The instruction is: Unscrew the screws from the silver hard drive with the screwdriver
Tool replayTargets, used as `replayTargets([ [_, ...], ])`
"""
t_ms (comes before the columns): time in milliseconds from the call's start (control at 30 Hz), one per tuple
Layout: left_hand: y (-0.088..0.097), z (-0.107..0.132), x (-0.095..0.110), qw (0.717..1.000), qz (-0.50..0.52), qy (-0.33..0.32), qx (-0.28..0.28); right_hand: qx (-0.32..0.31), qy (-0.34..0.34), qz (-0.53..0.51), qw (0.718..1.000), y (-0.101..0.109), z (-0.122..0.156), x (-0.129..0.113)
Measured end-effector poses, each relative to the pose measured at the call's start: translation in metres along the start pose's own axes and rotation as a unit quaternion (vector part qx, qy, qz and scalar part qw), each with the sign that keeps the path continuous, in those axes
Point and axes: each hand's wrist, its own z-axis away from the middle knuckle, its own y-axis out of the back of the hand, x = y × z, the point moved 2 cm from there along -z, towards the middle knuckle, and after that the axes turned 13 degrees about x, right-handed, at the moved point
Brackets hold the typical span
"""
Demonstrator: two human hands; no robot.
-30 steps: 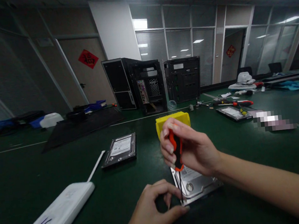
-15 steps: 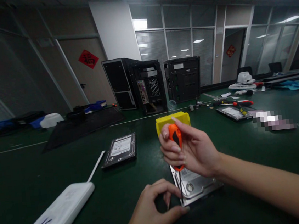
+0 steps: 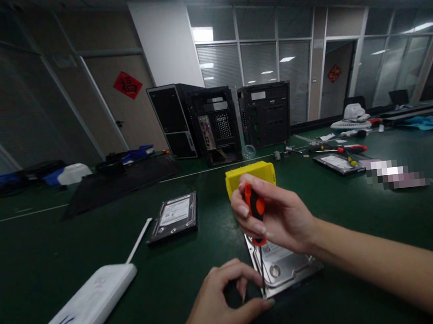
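Observation:
My right hand point(image 3: 274, 212) is wrapped round the orange and black handle of a screwdriver point(image 3: 256, 207). The shaft points down, its tip at the near left corner of a silver hard drive point(image 3: 285, 270) lying on the table. At that same corner, the thumb and index finger of my left hand point(image 3: 230, 294) grip the drive's edge, on either side of the screwdriver tip. My right hand hides part of the drive's far side. Just beyond the right hand stands a yellow plastic box point(image 3: 256, 170), partly covered by the fingers.
Another hard drive point(image 3: 174, 217) lies to the left, near a white power strip point(image 3: 78, 315). A third drive point(image 3: 338, 163) is at the right, with red-handled pliers point(image 3: 354, 148) by it. Black computer cases point(image 3: 266, 115) stand behind on the green table point(image 3: 104, 235).
The fingers of my right hand have shifted on the screwdriver handle, and the handle has turned. My left hand and the hard drive have stayed in place.

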Motion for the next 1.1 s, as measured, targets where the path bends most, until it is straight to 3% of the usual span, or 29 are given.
replayTargets([
  [600,-0.0011,-0.0008,-0.001,1.0,-0.004,0.002,0.003,-0.028,-0.046,-0.049,0.997,0.0027,0.0011,0.0038],
  [1100,-0.0016,-0.0012,-0.0025,1.0,-0.003,-0.002,-0.001,-0.03,-0.009,-0.028,0.999,0.0021,0.0002,0.0037],
])
